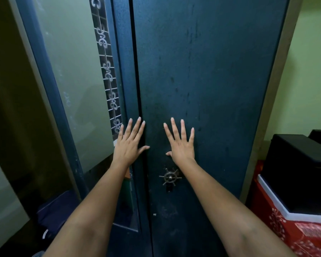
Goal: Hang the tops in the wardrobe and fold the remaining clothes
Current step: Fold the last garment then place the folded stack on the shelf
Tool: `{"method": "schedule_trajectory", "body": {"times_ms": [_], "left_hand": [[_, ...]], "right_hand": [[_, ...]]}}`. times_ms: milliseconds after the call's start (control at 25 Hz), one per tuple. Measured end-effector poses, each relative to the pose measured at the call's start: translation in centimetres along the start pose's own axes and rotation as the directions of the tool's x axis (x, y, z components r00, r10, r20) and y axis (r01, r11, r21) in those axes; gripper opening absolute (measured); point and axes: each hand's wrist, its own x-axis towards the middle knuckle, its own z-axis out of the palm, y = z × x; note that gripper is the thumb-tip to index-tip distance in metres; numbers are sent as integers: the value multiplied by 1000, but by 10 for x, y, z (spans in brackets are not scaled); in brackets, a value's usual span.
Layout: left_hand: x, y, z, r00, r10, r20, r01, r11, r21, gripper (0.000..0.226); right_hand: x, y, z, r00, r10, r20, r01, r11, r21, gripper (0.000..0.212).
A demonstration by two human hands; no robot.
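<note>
From the head camera, a tall dark-blue metal wardrobe (202, 71) fills the middle of the view, and both its doors are closed or very nearly so, with only a thin dark seam between them running from twelve o'clock down to six. The person's left hand (129, 143) lies flat with fingers straight and spread, across the right edge of the mirrored left door (69, 75), its thumb reaching over the seam onto the plain dark-blue right door (211, 108). The right hand (181, 143) lies flat on that right door, fingers fanned toward twelve o'clock, thumb pointing to nine. Neither hand curls around or pinches anything; both are spread palms pressing on metal.

I judge the palms sit either side of the seam because that is where a push seats both leaves together, which suits shutting the wardrobe rather than opening it. The small silver ship's-wheel handle (170, 177), at six o'clock from the right hand and just below its wrist, is untouched, and opening would likely call for it.

No tops or other clothes can be seen for certain; if any hang inside, the doors hide them. A dark-blue bundle (57, 210) at the wardrobe's foot, toward seven o'clock, may be cloth, but I cannot tell. At three to four o'clock a black box (295, 167) sits on a red patterned box (285, 232).
</note>
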Motion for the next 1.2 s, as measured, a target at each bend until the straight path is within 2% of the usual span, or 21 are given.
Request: {"method": "schedule_trajectory", "body": {"times_ms": [160,400,640,960,1200], "left_hand": [[8,2,13,998,51,38,-55,994,94,108],[23,11,24,996,-7,90,-2,995,99,119],[37,19,28,984,-40,171,10,985,173,118],[49,23,32,974,-85,211,48,983,176,131],[52,30,36,958,-135,252,100,984,146,145]], "right_hand": [[7,-2,3,1000,9,14,-8,1000,-29,128],[19,-4,10,999,45,15,-43,996,-74,131],[30,-4,16,998,54,36,-50,993,-104,133],[44,0,28,998,37,44,-33,995,-98,136],[50,1,34,1000,18,-8,-19,993,-120,140]]}}
